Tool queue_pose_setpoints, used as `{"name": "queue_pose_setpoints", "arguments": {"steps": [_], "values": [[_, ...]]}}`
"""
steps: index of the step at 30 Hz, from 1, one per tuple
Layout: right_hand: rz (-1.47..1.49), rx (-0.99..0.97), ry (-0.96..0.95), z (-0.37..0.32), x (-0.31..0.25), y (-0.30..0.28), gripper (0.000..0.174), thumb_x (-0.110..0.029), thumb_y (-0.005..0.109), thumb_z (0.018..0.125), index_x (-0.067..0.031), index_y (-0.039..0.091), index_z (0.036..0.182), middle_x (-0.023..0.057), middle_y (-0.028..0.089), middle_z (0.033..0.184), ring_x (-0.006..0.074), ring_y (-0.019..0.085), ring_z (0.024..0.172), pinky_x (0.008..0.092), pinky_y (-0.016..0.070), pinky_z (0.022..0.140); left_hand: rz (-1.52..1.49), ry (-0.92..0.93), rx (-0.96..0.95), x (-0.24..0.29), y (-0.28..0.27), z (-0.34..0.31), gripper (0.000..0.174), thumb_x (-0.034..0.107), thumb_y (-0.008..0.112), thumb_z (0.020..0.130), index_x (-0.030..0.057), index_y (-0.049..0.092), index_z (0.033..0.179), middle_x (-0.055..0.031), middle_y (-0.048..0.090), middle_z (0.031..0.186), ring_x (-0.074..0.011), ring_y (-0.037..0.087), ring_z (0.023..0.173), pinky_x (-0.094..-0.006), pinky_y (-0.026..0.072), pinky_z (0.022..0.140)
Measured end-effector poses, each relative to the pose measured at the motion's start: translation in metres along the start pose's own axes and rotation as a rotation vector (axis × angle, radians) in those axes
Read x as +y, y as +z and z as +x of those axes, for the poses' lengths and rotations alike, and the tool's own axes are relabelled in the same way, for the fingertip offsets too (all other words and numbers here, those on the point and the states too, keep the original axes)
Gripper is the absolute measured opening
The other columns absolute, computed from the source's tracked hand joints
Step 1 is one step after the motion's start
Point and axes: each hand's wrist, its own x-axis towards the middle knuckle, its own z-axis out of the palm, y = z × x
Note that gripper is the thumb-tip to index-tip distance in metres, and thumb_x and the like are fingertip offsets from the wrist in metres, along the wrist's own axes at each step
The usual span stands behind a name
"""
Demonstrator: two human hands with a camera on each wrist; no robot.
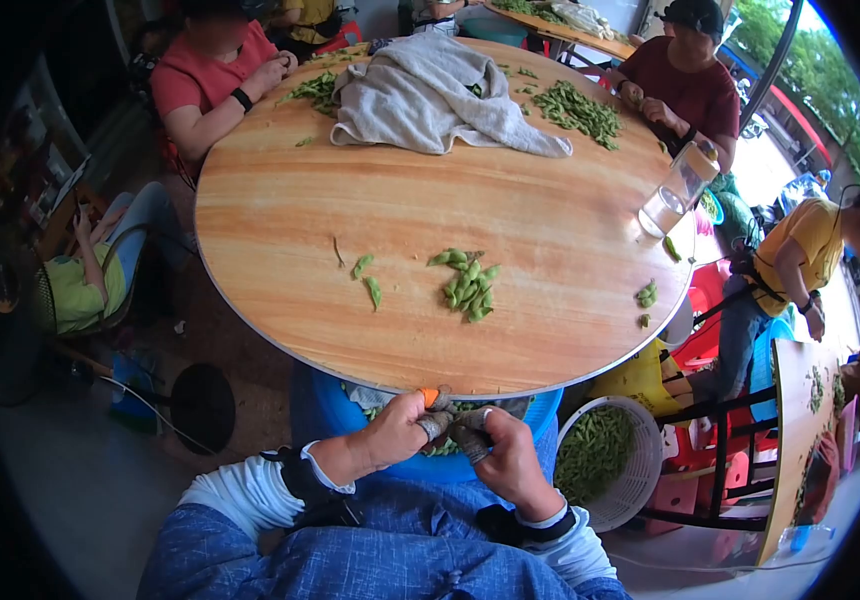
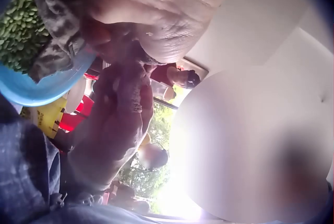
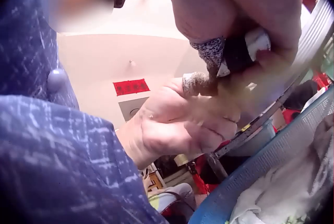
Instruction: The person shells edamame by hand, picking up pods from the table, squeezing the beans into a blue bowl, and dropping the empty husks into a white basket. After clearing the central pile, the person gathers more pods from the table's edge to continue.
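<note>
My left hand (image 1: 388, 437) and right hand (image 1: 514, 457) meet in front of the table's near edge, over a blue basin (image 1: 542, 412). Bands of grey wrap cover several fingertips, and an orange one (image 1: 434, 398) shows on the left hand. Between the pinched fingers, a blurred yellow-green pod (image 3: 244, 92) shows in the right wrist view; the fingers hide most of it. Inside the basin lie shelled green beans (image 2: 20, 33) and a grey cloth (image 2: 58, 23). A small heap of green bean pods (image 1: 470, 289) lies on the round wooden table (image 1: 330, 320) ahead.
A white basket (image 1: 647, 455) full of pods stands right of my legs. Loose pods (image 1: 374, 292) lie left of the heap. A light cloth (image 1: 400, 95) covers the far table, with more pods (image 1: 578, 112) beside it. A clear bottle (image 1: 672, 195) stands near the right edge. Several people sit around.
</note>
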Motion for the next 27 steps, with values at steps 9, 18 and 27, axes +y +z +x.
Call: {"name": "queue_pose_setpoints", "arguments": {"steps": [9, 18, 27], "values": [[-0.026, -0.03, -0.05, 0.001, -0.005, 0.003, 0.011, 0.003, 0.057, 0.065, 0.0025, 0.054, 0.075, 0.0173, 0.054, 0.072, 0.0349, 0.055, 0.071, 0.0355, 0.0439, 0.062, -0.032, 0.069, 0.097, -0.023, 0.001, 0.004, 0.019, 0.004, 0.04, 0.083, 0.0063, 0.053, 0.097, 0.0005, 0.053, 0.078, -0.0053, 0.047, 0.066, -0.0184, 0.0386, 0.055], [-0.157, -0.07, -0.047, -0.009, 0.003, -0.001, 0.009, -0.002, 0.06, 0.067, 0.0016, 0.052, 0.071, 0.0184, 0.053, 0.07, 0.0363, 0.054, 0.067, 0.0386, 0.0439, 0.058, -0.052, -0.13, -0.017, -0.018, 0.001, -0.005, 0.01, 0.008, 0.046, 0.081, 0.009, 0.054, 0.088, 0.0019, 0.05, 0.063, -0.0052, 0.042, 0.051, -0.0177, 0.031, 0.044], [-0.233, -0.048, -0.07, -0.008, 0.005, 0.0, 0.011, 0.0, 0.06, 0.067, -0.0009, 0.058, 0.079, 0.0167, 0.055, 0.07, 0.0323, 0.055, 0.065, 0.0351, 0.044, 0.056, -0.023, 0.028, 0.046, -0.037, 0.001, 0.002, 0.021, 0.001, 0.044, 0.073, 0.0054, 0.054, 0.091, -0.001, 0.055, 0.075, -0.0136, 0.05, 0.062, -0.0253, 0.0403, 0.054]]}}
